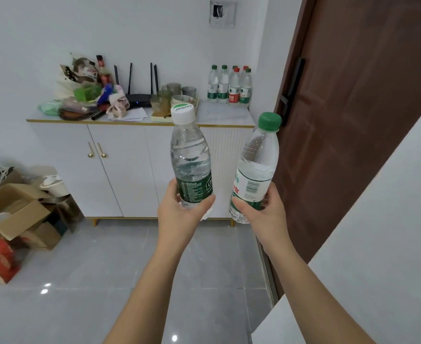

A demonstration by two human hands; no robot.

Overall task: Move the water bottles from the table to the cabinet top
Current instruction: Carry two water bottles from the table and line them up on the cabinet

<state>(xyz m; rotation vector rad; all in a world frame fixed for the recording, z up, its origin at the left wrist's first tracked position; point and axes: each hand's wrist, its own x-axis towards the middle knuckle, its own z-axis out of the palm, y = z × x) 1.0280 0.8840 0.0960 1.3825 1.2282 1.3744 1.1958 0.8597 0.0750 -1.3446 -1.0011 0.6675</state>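
Note:
My left hand point(179, 212) grips a clear water bottle with a white cap and dark green label point(189, 155) by its lower part, upright in the air. My right hand point(264, 212) grips a second water bottle with a green cap and white-green label point(256, 165), tilted slightly right. Both are held in front of the white cabinet point(120, 170). On the right end of the cabinet top point(224, 112) stand several water bottles point(229, 85) with green and red caps.
The cabinet top's left and middle hold a pile of bags and clutter point(85, 90), a black router point(137, 95) and a tray of glasses point(174, 98). Cardboard boxes point(13, 219) lie on the floor at left. A brown door point(353, 120) stands at right; a white surface point(383, 232) is near right.

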